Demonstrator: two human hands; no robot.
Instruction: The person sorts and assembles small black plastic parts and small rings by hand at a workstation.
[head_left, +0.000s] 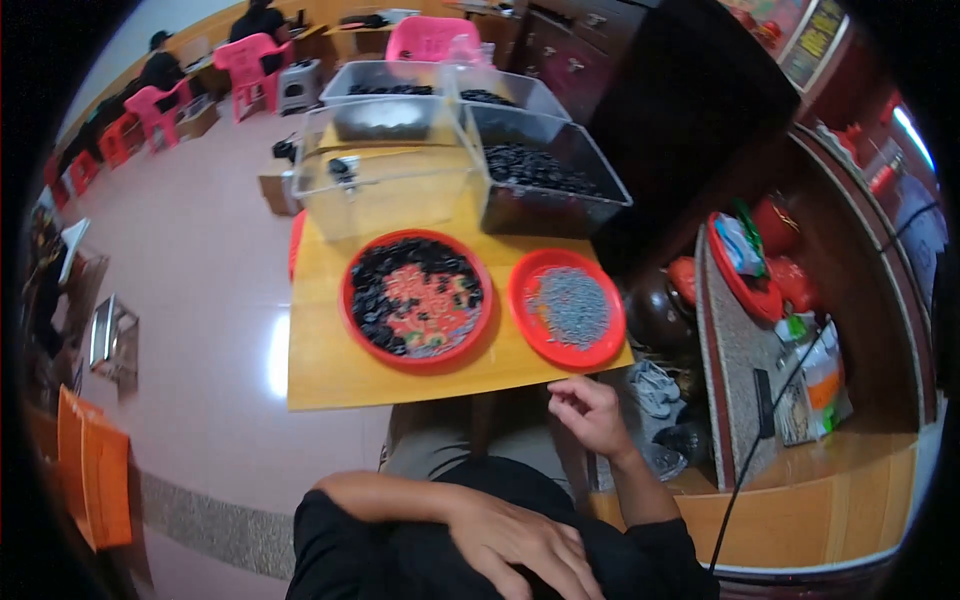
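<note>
My left hand (520, 545) lies flat across the front of my dark shirt, fingers spread, holding nothing. Just off the table's near edge is my right hand (592, 412), its fingers curled in toward the thumb; anything between them is too small to make out. Closest to it stands a red plate (518, 318) heaped with small grey metal pieces that look like screws. To the left, a larger round red tray (344, 306) holds many small black parts (375, 300) around its rim. Small metal pieces lie at that tray's lower right.
Several clear plastic bins stand at the table's far side; the right one (550, 215) holds black parts, the left one (330, 200) a few. The yellow table (320, 385) ends before my lap. Shelving (720, 400) and a black cable (745, 480) are right. People sit far left.
</note>
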